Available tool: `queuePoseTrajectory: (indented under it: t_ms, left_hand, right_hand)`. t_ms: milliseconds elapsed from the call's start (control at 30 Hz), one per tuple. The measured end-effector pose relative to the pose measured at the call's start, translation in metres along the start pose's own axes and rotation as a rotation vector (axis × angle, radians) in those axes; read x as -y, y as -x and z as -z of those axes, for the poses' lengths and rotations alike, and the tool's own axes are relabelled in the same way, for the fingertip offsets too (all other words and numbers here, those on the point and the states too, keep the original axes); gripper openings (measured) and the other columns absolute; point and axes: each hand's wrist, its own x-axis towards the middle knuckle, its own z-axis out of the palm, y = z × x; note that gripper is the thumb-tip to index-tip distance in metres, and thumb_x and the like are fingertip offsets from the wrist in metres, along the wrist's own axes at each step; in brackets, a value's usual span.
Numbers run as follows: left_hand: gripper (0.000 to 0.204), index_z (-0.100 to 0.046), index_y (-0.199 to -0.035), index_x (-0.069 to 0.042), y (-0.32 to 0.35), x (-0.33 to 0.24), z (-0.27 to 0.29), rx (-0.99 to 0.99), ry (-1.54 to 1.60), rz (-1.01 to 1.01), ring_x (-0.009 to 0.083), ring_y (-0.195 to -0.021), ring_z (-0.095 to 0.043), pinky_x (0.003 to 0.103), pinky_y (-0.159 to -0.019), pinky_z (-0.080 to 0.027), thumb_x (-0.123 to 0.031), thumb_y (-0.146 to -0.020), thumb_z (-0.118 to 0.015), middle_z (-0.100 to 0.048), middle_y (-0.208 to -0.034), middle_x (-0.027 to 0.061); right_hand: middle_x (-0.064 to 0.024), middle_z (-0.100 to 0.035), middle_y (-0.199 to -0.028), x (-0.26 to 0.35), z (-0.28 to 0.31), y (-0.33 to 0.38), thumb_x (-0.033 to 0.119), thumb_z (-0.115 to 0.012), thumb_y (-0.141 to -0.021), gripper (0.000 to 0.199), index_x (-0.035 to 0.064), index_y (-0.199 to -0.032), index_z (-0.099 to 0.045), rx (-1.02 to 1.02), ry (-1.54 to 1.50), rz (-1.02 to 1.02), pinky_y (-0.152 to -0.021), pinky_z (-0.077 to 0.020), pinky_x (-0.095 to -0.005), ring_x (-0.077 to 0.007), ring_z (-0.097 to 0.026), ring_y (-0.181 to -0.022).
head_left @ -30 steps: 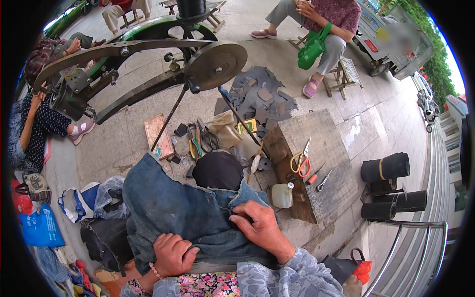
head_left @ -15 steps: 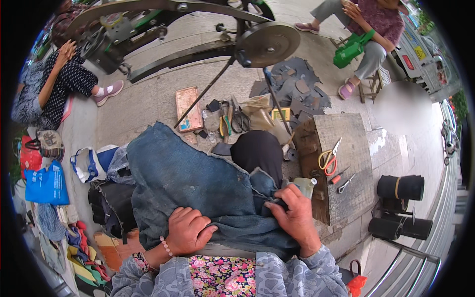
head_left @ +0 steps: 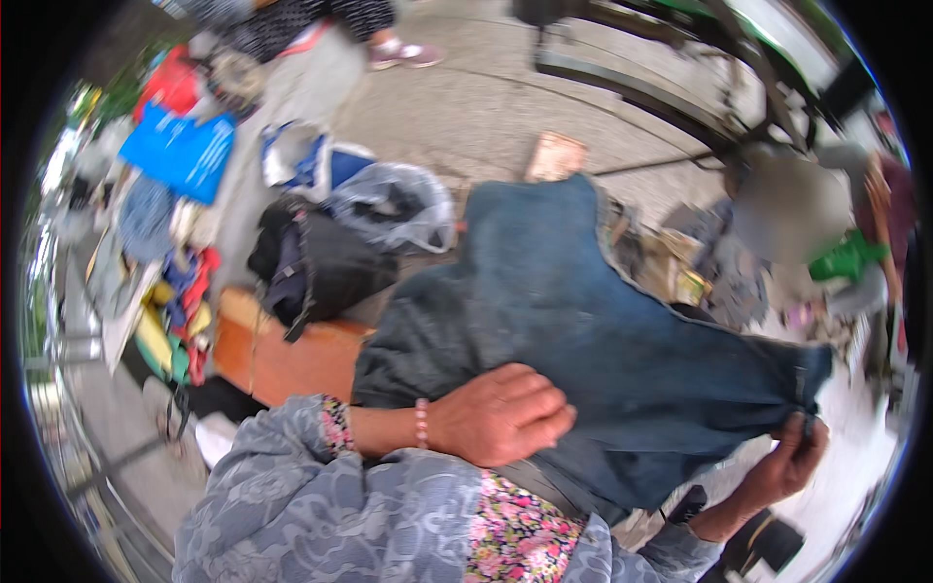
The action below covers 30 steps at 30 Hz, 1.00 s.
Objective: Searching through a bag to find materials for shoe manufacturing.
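Observation:
A large, worn blue denim cloth (head_left: pixel 544 282) with a frayed light edge is spread over my lap, reaching out to the right. My right hand (head_left: pixel 787 464) pinches its lower right corner and pulls that side out taut. Over the near part of the cloth lies my left hand (head_left: pixel 502 416), fingers bent and pressed together; what is under the fingertips, if anything, is hidden. A bead bracelet (head_left: pixel 422 424) circles my left wrist.
Left of the cloth are a black bag (head_left: pixel 321 267), a clear plastic bag (head_left: pixel 398 209), a blue bag (head_left: pixel 182 151) and orange boards (head_left: pixel 248 345). A dark metal machine frame (head_left: pixel 641 92) stands at the far right. Another person's shoe (head_left: pixel 408 54) rests at the top.
The view has swung left, so the surroundings appear shifted right. My right hand has moved out to the right, stretching the bunched cloth flatter. My left hand has stayed over its near part.

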Motion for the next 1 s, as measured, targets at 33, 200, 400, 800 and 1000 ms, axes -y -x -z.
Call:
queuePoseTrajectory:
  t_ms: [33, 200, 400, 800, 1000]
  left_hand:
    - [0.031, -0.064, -0.103, -0.007, 0.003, 0.000, 0.002, -0.102, -0.074, -0.073, 0.0253, -0.094, -0.057, 0.039, -0.083, -0.045, -0.020, -0.076, -0.070, -0.059, -0.103, 0.0087]
    - [0.043, -0.061, -0.119, -0.009, 0.029, 0.001, 0.022, -0.133, -0.289, 0.155, 0.0304, -0.128, -0.045, 0.054, -0.102, -0.037, -0.024, -0.079, -0.071, -0.048, -0.138, 0.0133]
    - [0.050, -0.054, -0.125, -0.008, 0.046, 0.024, 0.011, -0.008, -0.124, 0.239, 0.0303, -0.139, -0.029, 0.058, -0.106, -0.028, -0.028, -0.082, -0.067, -0.039, -0.146, 0.0113]
    - [0.021, -0.064, -0.107, -0.002, 0.083, 0.093, 0.054, -0.471, 0.820, 0.527, 0.0233, -0.092, -0.067, 0.037, -0.079, -0.053, -0.016, -0.090, -0.063, -0.068, -0.103, 0.0113]
    - [0.029, -0.057, -0.117, -0.003, 0.157, 0.283, 0.008, -0.969, 1.107, 1.326, 0.0196, -0.078, -0.066, 0.033, -0.069, -0.057, -0.011, -0.090, -0.063, -0.065, -0.102, 0.0107]
  right_hand:
    - [-0.0077, -0.061, -0.094, 0.003, -0.007, -0.014, 0.006, -0.062, -0.093, 0.030, -0.0028, -0.121, -0.057, 0.073, 0.054, -0.018, -0.068, -0.0472, -0.0244, -0.0130, -0.055, -0.084]
    - [-0.0141, -0.048, -0.138, 0.008, -0.079, -0.029, 0.008, -0.054, -0.095, 0.047, 0.0024, -0.140, -0.042, 0.444, -0.091, 0.045, -0.101, -0.0391, -0.0358, -0.0237, -0.051, -0.120]
    - [-0.0183, -0.058, -0.125, 0.053, -0.161, 0.026, 0.019, -0.059, -0.090, 0.037, -0.0011, -0.121, -0.059, 0.880, 0.344, 0.578, -0.100, -0.0396, -0.0425, -0.0354, -0.053, -0.117]
    - [-0.0190, -0.060, -0.119, 0.058, -0.168, 0.035, 0.019, -0.058, -0.090, 0.030, -0.0014, -0.112, -0.063, 0.843, 0.332, 0.591, -0.102, -0.0372, -0.0472, -0.0397, -0.051, -0.117]
    - [-0.0195, -0.061, -0.118, 0.048, -0.159, 0.025, 0.018, -0.056, -0.091, 0.030, -0.0039, -0.110, -0.062, 0.872, 0.350, 0.466, -0.102, -0.0374, -0.0481, -0.0396, -0.052, -0.115]
